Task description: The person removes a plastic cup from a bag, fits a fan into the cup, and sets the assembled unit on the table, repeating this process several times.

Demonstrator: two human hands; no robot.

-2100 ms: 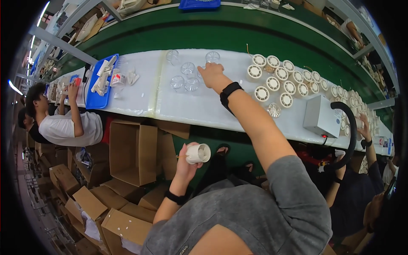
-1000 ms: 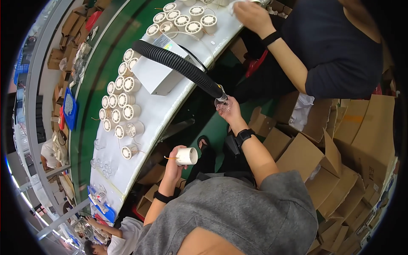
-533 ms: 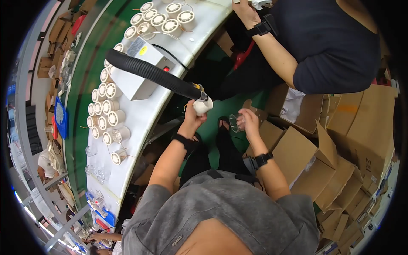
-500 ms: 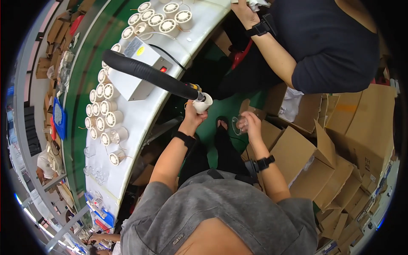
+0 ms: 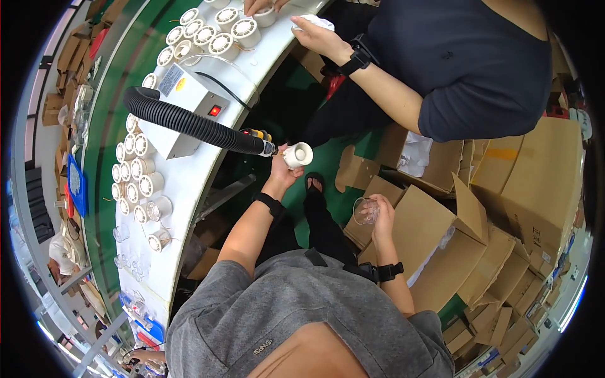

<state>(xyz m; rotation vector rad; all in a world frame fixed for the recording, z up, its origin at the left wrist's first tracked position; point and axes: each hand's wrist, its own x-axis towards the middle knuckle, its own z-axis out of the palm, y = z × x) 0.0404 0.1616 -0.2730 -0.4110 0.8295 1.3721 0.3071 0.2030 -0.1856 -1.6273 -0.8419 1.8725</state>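
Note:
My left hand [image 5: 281, 172] is closed around a white cylindrical plastic housing [image 5: 300, 152], its open end turned up and showing a round core inside. Just left of it is the metal tip [image 5: 269, 148] of a black corrugated hose [image 5: 189, 124]; whether tip and housing touch, I cannot tell. Over on the right, my right hand [image 5: 383, 218] grips a clear plastic cup [image 5: 363, 211] by its side. The hose arches over a white box-shaped machine [image 5: 184, 133] with a lit red switch, standing on the white bench [image 5: 189, 189].
Rows of white round housings [image 5: 140, 165] stand on the bench, with clear cups [image 5: 132, 263] nearer me. A co-worker's hand [image 5: 324, 39] holds something white at upper right. Open cardboard boxes [image 5: 416, 220] crowd the right side. A green belt [image 5: 104, 151] runs beyond the bench.
The housing in my left hand has come off the hose tip and turned its open end upward. My right hand has lowered slightly with the clear cup. The co-worker's hand has moved left.

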